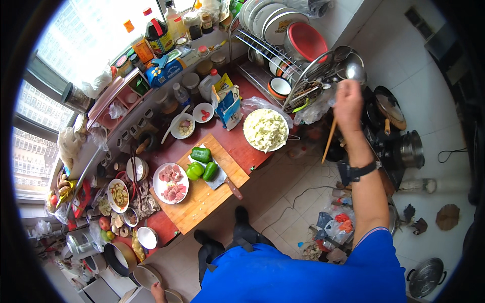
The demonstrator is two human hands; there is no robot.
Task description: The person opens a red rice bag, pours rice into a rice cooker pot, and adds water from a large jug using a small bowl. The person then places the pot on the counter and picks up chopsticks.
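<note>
My right hand [348, 102] is raised at the right beside the dish rack, its fingers closed around what looks like a ladle [355, 71], with a metal bowl above the fist and a wooden handle below. At the bottom edge, my left hand [158, 291] is partly visible beside a pale basin [147, 277]; whether it grips anything is unclear. Green peppers [201, 154] rest on the blade of a cleaver [232, 188], on a wooden cutting board [189, 212]. A white plate of sliced meat [170, 176] overlaps the board's left part. Chopped pale vegetable fills a bowl [266, 130].
The dish rack [265, 43] holds plates and bowls. A wok with a lid [387, 106] and a steel pot [413, 149] stand at right. Plastic bags [339, 227] and a cable [291, 207] lie on the floor. Bowls and a saucepan [120, 259] crowd the counter's left end.
</note>
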